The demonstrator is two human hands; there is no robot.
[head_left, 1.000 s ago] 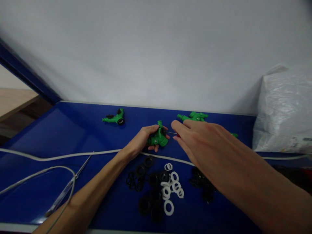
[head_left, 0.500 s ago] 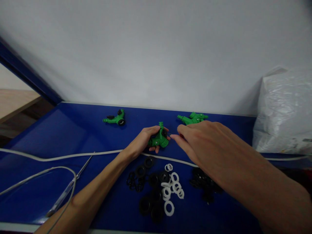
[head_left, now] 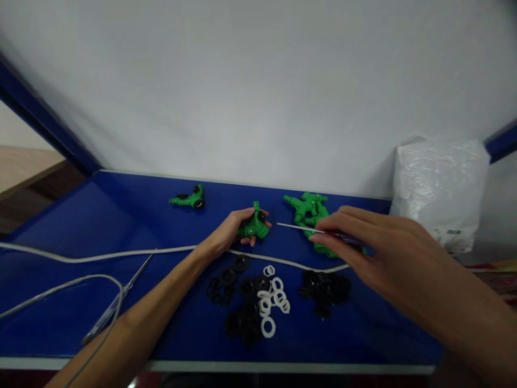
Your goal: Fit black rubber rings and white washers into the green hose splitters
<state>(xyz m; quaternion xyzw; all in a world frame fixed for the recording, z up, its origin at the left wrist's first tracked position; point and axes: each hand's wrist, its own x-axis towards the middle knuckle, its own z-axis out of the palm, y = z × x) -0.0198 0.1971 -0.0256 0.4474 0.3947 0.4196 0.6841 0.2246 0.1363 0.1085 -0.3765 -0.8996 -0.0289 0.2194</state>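
Between the fingers of my left hand is a green plastic Y-shaped hose connector with a black piece on its near-right branch. My right hand grips the dark handle of a screwdriver, its thin metal shaft pointing left. The tip is a short way right of the held connector and does not touch it. Behind and partly under my right hand lie several green connectors, some hidden by the fingers. Another green connector, fitted with black parts, rests at the back left.
In front of my hands are several black rings, white rings and a heap of small black parts. A white cable crosses the blue table. A second slim screwdriver lies left. A plastic-wrapped package stands right.
My right hand has drawn back rightward from the held connector, bringing the screwdriver shaft into full view. My left hand still holds the connector. The camera view has shifted slightly.
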